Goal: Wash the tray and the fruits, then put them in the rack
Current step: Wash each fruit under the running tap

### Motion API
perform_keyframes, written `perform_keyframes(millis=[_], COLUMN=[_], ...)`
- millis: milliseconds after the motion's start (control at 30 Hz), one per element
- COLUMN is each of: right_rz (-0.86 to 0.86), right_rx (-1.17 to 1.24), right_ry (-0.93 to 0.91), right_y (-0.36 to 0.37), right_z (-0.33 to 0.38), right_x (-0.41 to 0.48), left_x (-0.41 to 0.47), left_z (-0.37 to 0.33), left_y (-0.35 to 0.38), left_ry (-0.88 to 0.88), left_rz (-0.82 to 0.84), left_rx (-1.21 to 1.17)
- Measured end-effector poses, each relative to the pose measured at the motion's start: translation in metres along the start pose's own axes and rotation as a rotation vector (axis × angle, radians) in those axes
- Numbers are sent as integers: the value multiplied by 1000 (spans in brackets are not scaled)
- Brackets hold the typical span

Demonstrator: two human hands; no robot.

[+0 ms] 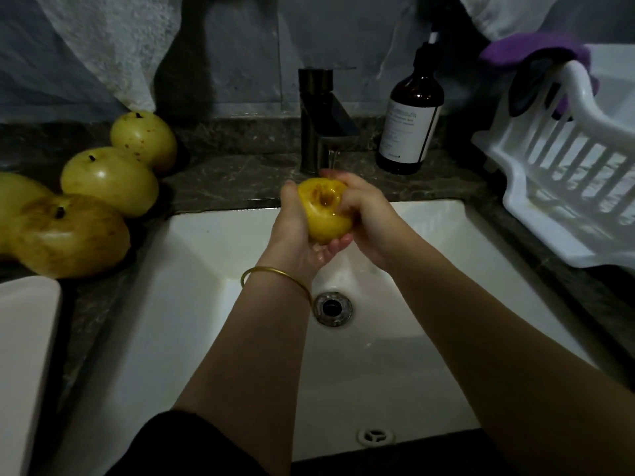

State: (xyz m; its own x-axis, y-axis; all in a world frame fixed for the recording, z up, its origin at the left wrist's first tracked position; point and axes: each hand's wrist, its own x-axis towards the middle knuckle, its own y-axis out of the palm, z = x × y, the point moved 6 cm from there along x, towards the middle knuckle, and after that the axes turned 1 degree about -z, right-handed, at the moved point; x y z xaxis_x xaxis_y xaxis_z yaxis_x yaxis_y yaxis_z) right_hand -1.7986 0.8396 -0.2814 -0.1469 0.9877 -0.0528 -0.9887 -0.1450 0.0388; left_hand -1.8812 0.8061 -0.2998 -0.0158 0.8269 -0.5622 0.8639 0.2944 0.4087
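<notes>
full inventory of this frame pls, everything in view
held fruit: 1, yellow, under the tap, over the sink
counter fruits: 4, yellow-green, counter left of sink; one cut off by frame edge
sink: 1, white, centre
tap: 1, dark, behind sink, running
pump bottle: 1, brown, right of tap
rack: 1, white, counter at right
cloth: 1, purple, on rack's far rim
tray: 1, white, bottom left; identity probable
bangle: 1, gold, left wrist
left grip: 1, bare hand, holds held fruit
right grip: 1, bare hand, holds held fruit
</notes>
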Motion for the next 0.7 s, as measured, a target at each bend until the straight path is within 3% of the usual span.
perform_keyframes(millis=[167, 400, 533, 700], right_rz=[-94, -100, -98, -49], right_rx=[-82, 13, -34, 8], right_ry=[-64, -1, -58, 3], right_y=[-5, -5, -8, -9], right_z=[-1, 4, 1, -3], right_x=[2, 1, 1, 2], left_x=[-3, 0, 2, 11], left_z=[1, 1, -2, -7], left_y=[2, 8, 4, -3], left_ry=[-23, -10, 30, 79], left_rz=[16, 32, 45, 8], left_rx=[-99, -97, -165, -68])
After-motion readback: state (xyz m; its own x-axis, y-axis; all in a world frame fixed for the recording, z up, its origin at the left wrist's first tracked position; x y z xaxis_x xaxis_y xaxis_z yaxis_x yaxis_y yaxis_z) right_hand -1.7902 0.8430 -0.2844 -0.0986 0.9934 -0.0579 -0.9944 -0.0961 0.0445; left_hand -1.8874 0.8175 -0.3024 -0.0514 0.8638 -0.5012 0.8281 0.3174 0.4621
